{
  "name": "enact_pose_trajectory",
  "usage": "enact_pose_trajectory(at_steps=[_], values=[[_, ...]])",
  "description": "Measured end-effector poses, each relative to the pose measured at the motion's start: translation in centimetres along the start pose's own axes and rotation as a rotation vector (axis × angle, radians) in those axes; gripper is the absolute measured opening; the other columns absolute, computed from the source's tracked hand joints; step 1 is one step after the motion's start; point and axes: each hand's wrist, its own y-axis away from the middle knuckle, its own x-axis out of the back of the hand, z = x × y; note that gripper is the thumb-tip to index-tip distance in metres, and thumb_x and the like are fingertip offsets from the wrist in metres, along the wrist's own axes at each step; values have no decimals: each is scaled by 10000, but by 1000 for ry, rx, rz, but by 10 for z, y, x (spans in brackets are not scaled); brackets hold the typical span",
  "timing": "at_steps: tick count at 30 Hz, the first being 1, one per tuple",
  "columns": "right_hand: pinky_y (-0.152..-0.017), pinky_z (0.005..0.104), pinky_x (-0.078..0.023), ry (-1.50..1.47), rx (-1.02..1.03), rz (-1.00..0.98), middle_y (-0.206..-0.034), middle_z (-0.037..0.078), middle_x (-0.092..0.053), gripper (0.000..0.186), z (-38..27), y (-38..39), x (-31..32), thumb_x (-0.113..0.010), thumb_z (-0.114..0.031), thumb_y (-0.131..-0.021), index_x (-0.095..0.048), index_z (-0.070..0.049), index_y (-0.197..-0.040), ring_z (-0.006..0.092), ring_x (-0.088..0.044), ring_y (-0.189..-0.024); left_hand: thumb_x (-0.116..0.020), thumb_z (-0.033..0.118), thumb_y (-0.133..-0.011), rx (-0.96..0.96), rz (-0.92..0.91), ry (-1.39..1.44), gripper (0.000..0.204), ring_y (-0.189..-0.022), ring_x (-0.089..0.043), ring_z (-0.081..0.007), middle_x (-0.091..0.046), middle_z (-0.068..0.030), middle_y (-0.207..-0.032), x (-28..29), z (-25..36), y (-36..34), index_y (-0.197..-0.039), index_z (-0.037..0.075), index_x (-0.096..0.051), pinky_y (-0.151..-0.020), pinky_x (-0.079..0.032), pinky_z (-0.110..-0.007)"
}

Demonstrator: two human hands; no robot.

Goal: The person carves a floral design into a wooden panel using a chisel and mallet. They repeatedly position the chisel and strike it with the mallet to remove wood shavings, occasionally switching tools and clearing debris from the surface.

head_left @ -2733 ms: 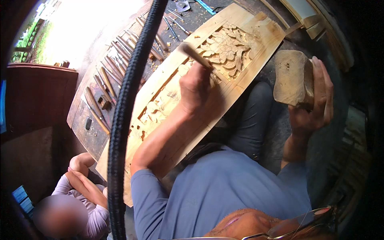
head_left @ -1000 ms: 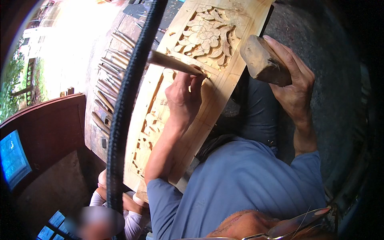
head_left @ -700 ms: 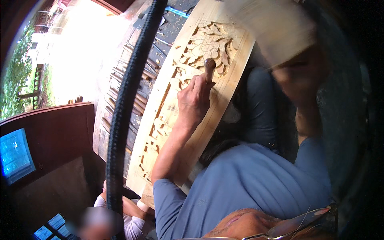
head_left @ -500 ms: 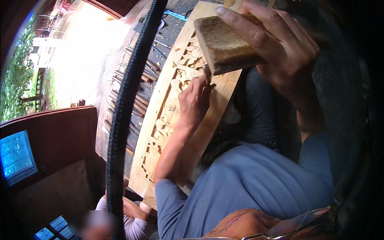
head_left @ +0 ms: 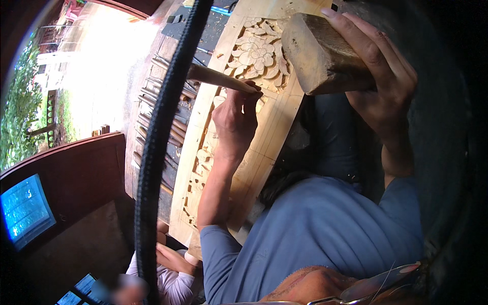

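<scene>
A long pale wooden board [head_left: 272,124] lies before me, carved with a flower and leaf relief [head_left: 256,53] at its far part and with smaller cut recesses nearer. My left hand [head_left: 235,122] is closed on a wood-handled chisel [head_left: 218,79], its handle slanting up to the left over the board. The chisel's tip is hidden behind my fingers. Raised to the right, my right hand [head_left: 381,71] grips a thick, worn wooden mallet [head_left: 328,56]. The mallet is apart from the chisel, and any handle it has is hidden.
Several carving tools [head_left: 175,132] lie in a row on the dark worktop left of the board, among wood chips. A black braided cable [head_left: 157,127] crosses the view in front of them. Another person [head_left: 170,274] sits at the lower left, arms near the board's near end.
The chisel handle has swung from under the mallet to lean left. My right hand has drawn the mallet right, uncovering the flower carving.
</scene>
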Motion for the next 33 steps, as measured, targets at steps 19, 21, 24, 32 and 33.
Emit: enact_pose_trajectory(at_steps=[19,21,24,32,33], values=[[-828,440,-632,-63,-182,-5,-1203,177,-752,616,-14,-28,20,-872,-277,-843,-695,-60,-1392,346,-774,-958,-720,-23,-958,59,-155,-18,248,-718,-727,-361,-732,-140,-850,-1,-2,8,-1163,50,-600,-616,-569,-439],[-821,434,-631,-61,-158,-6,-1194,171,-752,592,-14,-35,20,-856,-281,-858,-697,-70,-1388,335,-773,-950,-717,-17,-969,73,-183,-50,223,-745,-741,-350,-742,-136,-878,0,-5,11,-1155,50,-615,-639,-583,-434],[-811,424,-631,-64,-130,-12,-1181,162,-752,557,-22,-44,16,-833,-288,-881,-701,-84,-1383,317,-771,-937,-720,-17,-978,117,-196,-60,180,-819,-785,-322,-778,-115,-940,0,3,13,-1134,57,-668,-677,-612,-415],[-783,398,-630,-33,-57,-28,-1145,137,-751,469,-22,-61,16,-771,-305,-941,-712,-121,-1369,271,-766,-904,-736,0,-971,75,-159,-98,155,-786,-770,-332,-777,-133,-908,-5,3,18,-1106,62,-694,-667,-599,-404],[-779,395,-630,-33,-42,-33,-1141,134,-751,458,-23,-64,14,-763,-307,-949,-713,-126,-1367,265,-766,-900,-740,0,-968,58,-152,-103,149,-785,-772,-330,-779,-133,-910,-5,3,18,-1097,60,-696,-667,-599,-401]])
